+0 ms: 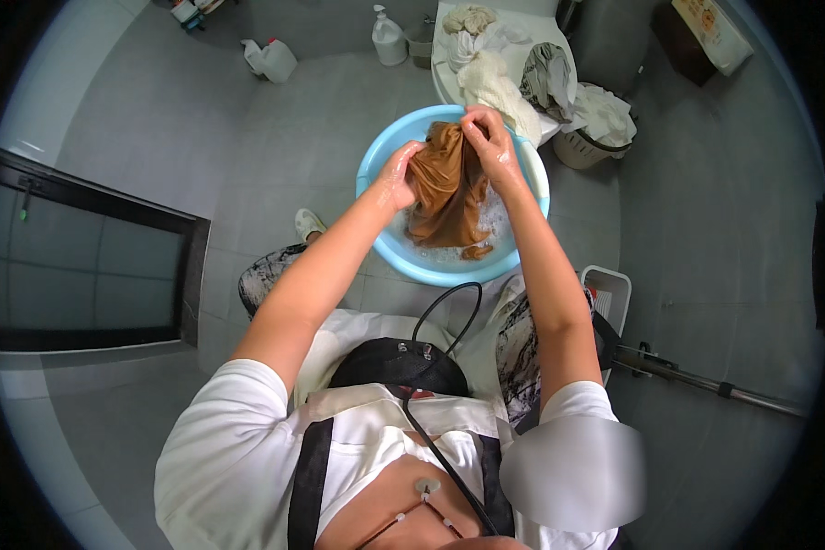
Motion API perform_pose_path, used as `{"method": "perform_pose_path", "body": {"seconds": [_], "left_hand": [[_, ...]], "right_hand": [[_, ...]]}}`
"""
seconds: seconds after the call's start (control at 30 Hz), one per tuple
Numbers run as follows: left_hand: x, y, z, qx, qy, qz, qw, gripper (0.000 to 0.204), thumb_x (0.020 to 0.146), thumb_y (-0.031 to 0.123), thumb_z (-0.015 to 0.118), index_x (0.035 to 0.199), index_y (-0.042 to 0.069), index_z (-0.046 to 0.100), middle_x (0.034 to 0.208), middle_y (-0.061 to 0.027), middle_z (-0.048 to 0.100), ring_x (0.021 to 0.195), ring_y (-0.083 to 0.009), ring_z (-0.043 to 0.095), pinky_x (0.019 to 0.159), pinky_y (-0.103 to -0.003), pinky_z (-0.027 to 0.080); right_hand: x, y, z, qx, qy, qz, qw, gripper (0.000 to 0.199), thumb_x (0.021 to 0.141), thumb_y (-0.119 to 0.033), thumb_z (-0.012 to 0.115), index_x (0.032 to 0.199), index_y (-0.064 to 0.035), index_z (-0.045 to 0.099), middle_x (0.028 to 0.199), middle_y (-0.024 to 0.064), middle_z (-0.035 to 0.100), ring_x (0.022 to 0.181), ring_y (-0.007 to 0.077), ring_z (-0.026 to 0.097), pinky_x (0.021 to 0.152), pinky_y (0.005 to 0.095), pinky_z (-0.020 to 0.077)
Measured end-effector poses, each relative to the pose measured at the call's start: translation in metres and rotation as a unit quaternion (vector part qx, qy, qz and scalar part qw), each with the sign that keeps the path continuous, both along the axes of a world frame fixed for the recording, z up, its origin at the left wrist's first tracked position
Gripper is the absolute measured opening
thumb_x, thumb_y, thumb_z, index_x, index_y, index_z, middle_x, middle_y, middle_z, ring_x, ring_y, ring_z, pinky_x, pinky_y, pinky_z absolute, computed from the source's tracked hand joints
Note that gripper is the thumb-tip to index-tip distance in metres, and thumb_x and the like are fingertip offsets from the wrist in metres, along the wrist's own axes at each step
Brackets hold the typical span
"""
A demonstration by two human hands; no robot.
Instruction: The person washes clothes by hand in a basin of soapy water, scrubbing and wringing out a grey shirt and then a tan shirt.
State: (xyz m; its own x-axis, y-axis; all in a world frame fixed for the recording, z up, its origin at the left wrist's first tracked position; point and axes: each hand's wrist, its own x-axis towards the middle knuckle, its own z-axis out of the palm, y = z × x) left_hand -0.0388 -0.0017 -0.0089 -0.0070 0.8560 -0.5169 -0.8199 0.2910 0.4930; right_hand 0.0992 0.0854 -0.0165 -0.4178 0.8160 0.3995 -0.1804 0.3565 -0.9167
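Observation:
A wet brown cloth, perhaps a garment, hangs between my two hands over a light blue basin. Its lower end trails into soapy water with white suds. My left hand grips the cloth's left edge, fingers hidden behind the folds. At the top right of the cloth, my right hand pinches a gathered part of it. Both hands look wet. Folds hide the far side of the cloth and much of the basin's bottom.
Behind the basin, a toilet lid carries several crumpled cloths, with a full laundry basket beside it. A pump bottle and a white jug stand by the back wall. A white-framed rack sits at my right.

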Motion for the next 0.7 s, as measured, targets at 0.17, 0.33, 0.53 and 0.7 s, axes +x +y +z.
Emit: {"method": "perform_pose_path", "body": {"seconds": [0.17, 0.33, 0.53, 0.7], "left_hand": [[0.009, -0.010, 0.006, 0.047, -0.097, -0.018, 0.994, 0.032, 0.081, 0.029, 0.048, 0.102, 0.005, 0.056, 0.100, -0.0092, 0.060, 0.091, -0.0248, 0.058, 0.083, -0.040, 0.046], [0.009, -0.020, 0.037, 0.101, -0.135, 0.006, 0.986, 0.039, 0.080, 0.031, 0.046, 0.107, 0.004, 0.054, 0.107, -0.0119, 0.057, 0.098, -0.0286, 0.055, 0.086, -0.042, 0.043], [0.022, -0.007, 0.069, 0.163, -0.191, 0.096, 0.963, 0.040, 0.077, 0.029, 0.052, 0.107, 0.002, 0.052, 0.108, -0.0123, 0.055, 0.098, -0.0278, 0.054, 0.087, -0.041, 0.042], [0.007, -0.006, 0.075, 0.238, -0.221, 0.071, 0.943, 0.038, 0.080, 0.027, 0.054, 0.107, 0.001, 0.051, 0.110, -0.0111, 0.054, 0.102, -0.0271, 0.051, 0.092, -0.040, 0.038]], "right_hand": [[0.005, -0.015, -0.008, 0.058, -0.171, 0.018, 0.983, 0.056, 0.090, -0.044, 0.032, 0.131, -0.0054, 0.027, 0.135, 0.0159, 0.028, 0.127, 0.0272, 0.024, 0.103, 0.0336, 0.0172], [0.055, -0.046, -0.020, -0.237, -0.132, 0.162, 0.949, 0.100, 0.074, -0.062, 0.051, 0.138, -0.0055, -0.002, 0.143, 0.0175, 0.008, 0.133, 0.0266, 0.006, 0.106, 0.0330, 0.0106], [0.019, -0.086, -0.014, -0.083, -0.194, 0.129, 0.969, 0.099, 0.058, -0.033, 0.077, 0.133, -0.0024, 0.020, 0.133, 0.0156, 0.031, 0.125, 0.0260, 0.026, 0.103, 0.0347, 0.0211], [0.008, -0.073, -0.030, -0.195, -0.148, -0.147, 0.958, 0.042, 0.072, -0.014, 0.065, 0.109, 0.0012, 0.052, 0.100, 0.0082, 0.059, 0.092, 0.0194, 0.054, 0.083, 0.0299, 0.0401]]}}
